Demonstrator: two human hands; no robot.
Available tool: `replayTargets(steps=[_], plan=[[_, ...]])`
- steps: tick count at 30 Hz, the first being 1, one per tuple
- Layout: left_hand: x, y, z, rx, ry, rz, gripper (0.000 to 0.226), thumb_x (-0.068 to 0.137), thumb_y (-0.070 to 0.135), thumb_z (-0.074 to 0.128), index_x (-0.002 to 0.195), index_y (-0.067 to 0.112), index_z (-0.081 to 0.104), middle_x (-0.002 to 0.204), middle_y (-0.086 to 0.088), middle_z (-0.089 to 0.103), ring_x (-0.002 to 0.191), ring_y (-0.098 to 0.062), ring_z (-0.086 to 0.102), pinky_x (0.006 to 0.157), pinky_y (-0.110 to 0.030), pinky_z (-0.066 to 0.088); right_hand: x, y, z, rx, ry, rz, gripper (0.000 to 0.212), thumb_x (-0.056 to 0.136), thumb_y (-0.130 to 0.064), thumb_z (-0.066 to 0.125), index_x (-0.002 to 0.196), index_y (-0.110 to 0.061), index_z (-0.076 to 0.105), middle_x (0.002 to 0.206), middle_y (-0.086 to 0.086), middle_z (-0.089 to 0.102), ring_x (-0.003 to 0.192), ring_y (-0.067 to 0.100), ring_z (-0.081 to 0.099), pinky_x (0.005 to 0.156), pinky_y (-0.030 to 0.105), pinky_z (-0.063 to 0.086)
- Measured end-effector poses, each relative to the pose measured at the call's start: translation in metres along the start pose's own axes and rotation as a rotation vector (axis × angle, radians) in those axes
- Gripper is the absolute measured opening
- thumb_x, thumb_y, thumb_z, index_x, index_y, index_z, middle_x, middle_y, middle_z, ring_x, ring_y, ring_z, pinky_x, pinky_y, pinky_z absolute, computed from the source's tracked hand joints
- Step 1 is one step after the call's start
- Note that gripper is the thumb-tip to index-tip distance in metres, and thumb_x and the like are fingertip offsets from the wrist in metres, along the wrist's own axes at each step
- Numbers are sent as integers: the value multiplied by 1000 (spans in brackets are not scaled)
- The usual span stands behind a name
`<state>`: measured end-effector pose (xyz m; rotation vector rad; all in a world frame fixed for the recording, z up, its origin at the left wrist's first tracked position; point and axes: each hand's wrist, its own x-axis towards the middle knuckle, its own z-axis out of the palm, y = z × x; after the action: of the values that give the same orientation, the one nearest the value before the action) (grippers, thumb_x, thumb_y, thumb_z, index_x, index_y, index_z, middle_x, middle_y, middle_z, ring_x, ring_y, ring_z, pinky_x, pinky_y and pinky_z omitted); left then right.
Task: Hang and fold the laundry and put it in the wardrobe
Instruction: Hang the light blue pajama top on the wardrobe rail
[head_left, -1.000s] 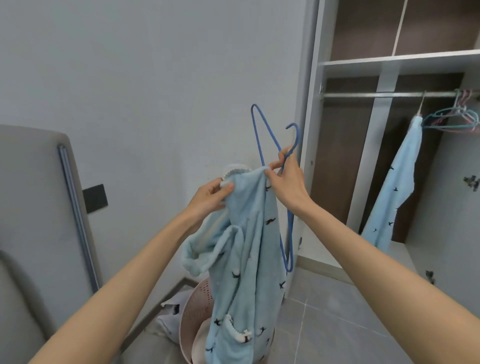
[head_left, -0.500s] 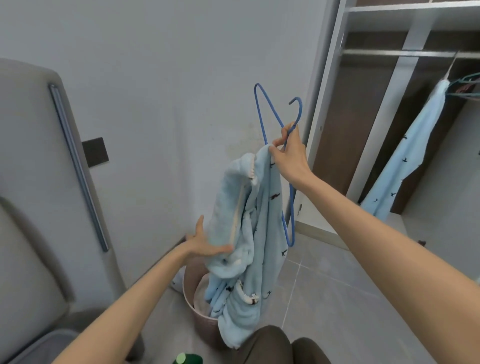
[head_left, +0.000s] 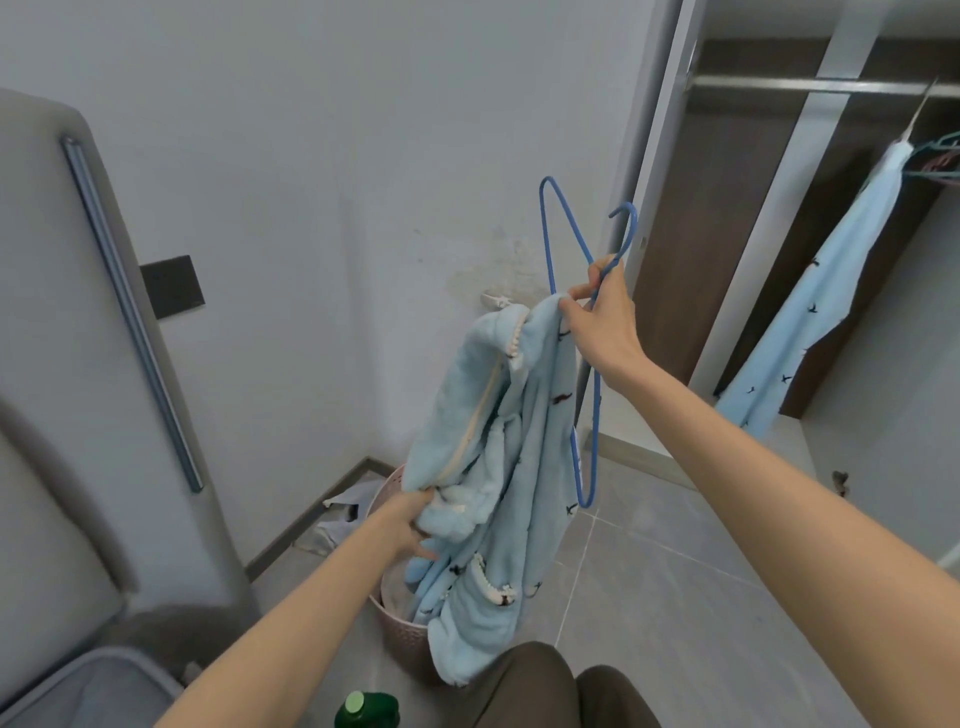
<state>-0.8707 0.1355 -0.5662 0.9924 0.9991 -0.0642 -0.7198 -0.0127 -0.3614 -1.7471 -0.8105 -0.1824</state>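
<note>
Getting a fleecy blue garment onto a hanger

The right hand (head_left: 602, 327) is pinching the blue wire hanger (head_left: 582, 332) and the top of the pale blue fleece garment (head_left: 498, 441) in one closed grip, keeping both high above the pink laundry basket (head_left: 405, 634) on the floor, while the left hand (head_left: 410, 525) is gripping a lower fold, probably to find an opening for the hanger.

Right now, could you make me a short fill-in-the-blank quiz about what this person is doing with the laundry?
1. The right hand grips a thin wire hanger coloured ____.
2. The left hand grasps the fluffy light-blue garment above a ____ plastic basket.
3. A matching light-blue garment hangs inside the ____.

Missing words: blue; pink; wardrobe
</note>
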Motion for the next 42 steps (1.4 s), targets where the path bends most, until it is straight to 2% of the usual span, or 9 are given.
replayTargets(steps=[4,7,10,15,18,21,24,31,42], plan=[[-8,35,-2,-135,52,228,15,99,14,45,86,8,51,81,-11,51,69,-24,49,63,-38,49,-8,14,-10,-47,-54,44,23,91,-4,52,96,-14,32,90,9,44,63,4,43,61,23,38],[-18,68,-7,-40,256,521,13,97,7,48,94,-1,57,88,-16,58,78,-30,56,78,-42,49,-15,30,-20,-111,-127,67,23,90,-5,52,93,-14,31,87,6,48,73,14,45,69,31,38],[-39,94,-6,324,513,819,22,93,11,45,107,5,60,95,-11,61,85,-29,56,72,-38,46,-22,48,-30,-195,-198,93,24,87,-4,55,89,-14,33,83,3,50,75,19,46,64,30,37],[-60,126,6,610,639,972,18,89,19,46,96,8,59,89,-7,61,81,-29,56,66,-34,42,-43,75,-40,-291,-401,213,32,81,-6,58,78,-24,33,75,-1,51,73,20,49,67,37,40],[-66,140,19,765,658,995,16,88,19,47,93,9,59,88,-7,61,80,-28,54,64,-33,39,-49,82,-50,-286,-399,207,21,86,-15,57,83,-24,39,73,-6,55,67,16,48,67,35,41],[-57,140,31,883,666,956,13,88,17,46,90,8,56,92,-12,62,80,-30,54,64,-33,37,-50,72,-62,-275,-317,148,5,100,-25,41,99,-22,45,72,-2,65,65,12,55,67,33,44],[-38,131,44,925,666,860,17,89,17,45,99,6,54,103,-18,61,94,-36,57,71,-35,42,-51,55,-77,-323,-281,95,14,102,-26,35,103,-21,48,70,-2,65,62,7,57,60,25,42],[-20,118,71,795,644,754,28,90,16,48,114,1,45,116,-25,57,105,-42,55,82,-42,45,-70,42,-114,-477,-366,220,34,94,-16,42,78,-1,67,63,6,66,62,21,58,72,41,53],[-52,104,106,955,399,934,19,77,28,55,86,11,56,96,-12,64,86,-29,55,70,-34,41,-93,55,-90,-446,-285,138,16,100,-23,42,93,-16,55,75,4,58,76,27,59,71,40,50]])
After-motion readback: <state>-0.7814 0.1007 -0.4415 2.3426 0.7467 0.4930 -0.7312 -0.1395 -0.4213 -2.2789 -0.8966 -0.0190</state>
